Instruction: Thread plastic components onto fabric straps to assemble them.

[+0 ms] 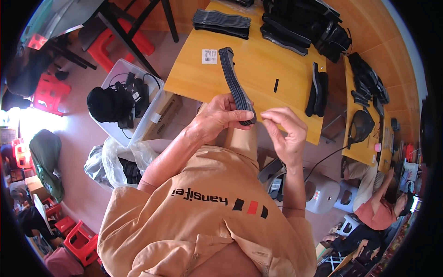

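From the left hand (218,116), a gripped strip stack (235,83) extends forward.

Workshop, I'd say, for handwork. Yellow counter (258,62) up front w/ neat stacks of grey-and-blk strips (221,19) at far left, plus a blk pile (302,18) at far right; a similar bundle (233,76) sits in the worker's left hand (217,117). 2nd yellow counter (364,154) runs along the right w/ more blk goods (367,81). Left: clear plastic bin (150,113) of blk parts, cardboard box (162,117) next to it, red plastic stools (48,93) beyond. Another person (376,212) at right, by the 2nd counter.
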The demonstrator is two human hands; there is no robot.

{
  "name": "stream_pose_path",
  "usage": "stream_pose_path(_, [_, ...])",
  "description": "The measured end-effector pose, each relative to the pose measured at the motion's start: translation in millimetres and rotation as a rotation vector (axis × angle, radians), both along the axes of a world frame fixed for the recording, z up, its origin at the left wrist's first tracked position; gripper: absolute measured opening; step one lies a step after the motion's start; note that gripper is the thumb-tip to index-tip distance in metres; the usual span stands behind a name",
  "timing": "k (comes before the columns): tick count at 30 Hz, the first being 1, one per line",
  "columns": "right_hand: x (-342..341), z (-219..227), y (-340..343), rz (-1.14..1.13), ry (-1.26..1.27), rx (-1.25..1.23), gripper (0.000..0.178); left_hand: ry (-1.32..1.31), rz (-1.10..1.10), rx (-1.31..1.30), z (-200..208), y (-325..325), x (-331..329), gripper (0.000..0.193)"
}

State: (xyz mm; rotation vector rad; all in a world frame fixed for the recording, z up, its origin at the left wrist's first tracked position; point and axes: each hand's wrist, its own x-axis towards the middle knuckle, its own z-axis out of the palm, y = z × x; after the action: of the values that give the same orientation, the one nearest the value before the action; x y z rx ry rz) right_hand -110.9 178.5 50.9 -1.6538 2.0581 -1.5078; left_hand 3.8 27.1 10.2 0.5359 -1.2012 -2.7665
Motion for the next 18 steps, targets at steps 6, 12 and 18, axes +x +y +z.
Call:
stream_pose_path(6, [7.4,-9.2,-4.9,-0.031,0.077,0.008,0.018,0.009,0.050,-0.006,-3.3,5.4,-4.9,0.034])
stream_pose_path(12, [9.0,-17.6,-8.3,-0.064,0.241,-0.002,0.018,-0.030,0.094,-0.027,-6.3,6.0,-7.2,0.032])
stream_pose_path(18, [10.8,-18.8,-11.9,-0.079,0.311,0.018,0.018,-0.011,0.103,-0.055,-9.4,5.4,-7.8,0.032])
